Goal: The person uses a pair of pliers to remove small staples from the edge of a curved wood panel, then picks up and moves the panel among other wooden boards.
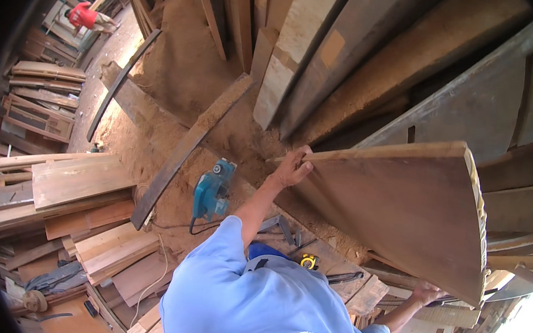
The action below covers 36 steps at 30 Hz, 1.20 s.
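A wide brown wooden panel (397, 205), with a rough pale edge on its right side, is tilted up in front of me. My left hand (293, 167) is closed over its upper edge near the left end, thumb on the near face. Lower down on the right, my right hand (427, 293) grips the panel's bottom edge; its fingers are partly hidden. To the left of my left arm, a teal power planer (213, 190) with a cord rests on the dusty bench. A yellow tape measure (309, 261) and a metal square (278, 227) lie close to my body.
A long narrow strip of wood (191, 146) crosses the sawdust-covered area on the left. Stacked boards (81, 187) fill the left side. Large planks (380, 55) lean at the back and right. A person in a red shirt (83, 17) is far off at upper left.
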Each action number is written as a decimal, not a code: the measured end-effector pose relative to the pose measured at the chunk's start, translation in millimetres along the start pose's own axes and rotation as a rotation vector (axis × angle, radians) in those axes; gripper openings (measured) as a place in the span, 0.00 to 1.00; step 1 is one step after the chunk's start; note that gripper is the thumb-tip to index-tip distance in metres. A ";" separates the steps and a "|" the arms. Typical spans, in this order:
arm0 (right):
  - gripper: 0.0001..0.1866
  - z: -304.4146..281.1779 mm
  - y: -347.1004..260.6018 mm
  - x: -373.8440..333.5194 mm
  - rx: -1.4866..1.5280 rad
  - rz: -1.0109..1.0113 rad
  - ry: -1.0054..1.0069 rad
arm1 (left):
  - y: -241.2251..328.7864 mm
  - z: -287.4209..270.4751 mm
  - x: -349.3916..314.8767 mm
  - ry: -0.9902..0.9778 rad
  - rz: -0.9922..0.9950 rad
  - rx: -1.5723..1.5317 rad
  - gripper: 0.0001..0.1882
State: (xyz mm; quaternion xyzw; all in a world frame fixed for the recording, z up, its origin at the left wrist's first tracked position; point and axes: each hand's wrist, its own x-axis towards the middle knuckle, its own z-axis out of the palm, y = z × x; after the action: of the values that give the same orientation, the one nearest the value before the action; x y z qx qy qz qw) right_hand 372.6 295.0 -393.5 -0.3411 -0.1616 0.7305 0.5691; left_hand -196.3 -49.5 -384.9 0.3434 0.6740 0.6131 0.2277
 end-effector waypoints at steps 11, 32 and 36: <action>0.27 -38.6 3.1 13.5 0.010 0.196 -0.345 | 19.7 19.7 -4.3 -0.107 0.068 0.052 0.32; 0.22 -79.0 25.8 21.0 0.062 0.306 -0.194 | -19.9 23.2 14.2 -0.204 -0.069 0.150 0.27; 0.22 34.0 62.0 -11.7 -0.089 0.032 0.523 | -37.6 32.4 23.9 -0.111 0.020 0.161 0.28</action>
State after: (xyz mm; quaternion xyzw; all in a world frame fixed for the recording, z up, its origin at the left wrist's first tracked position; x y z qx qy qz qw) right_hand 306.0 270.6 -404.3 -0.5457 -0.0356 0.6187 0.5641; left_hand -195.4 -10.5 -423.7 0.4010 0.7040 0.5391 0.2302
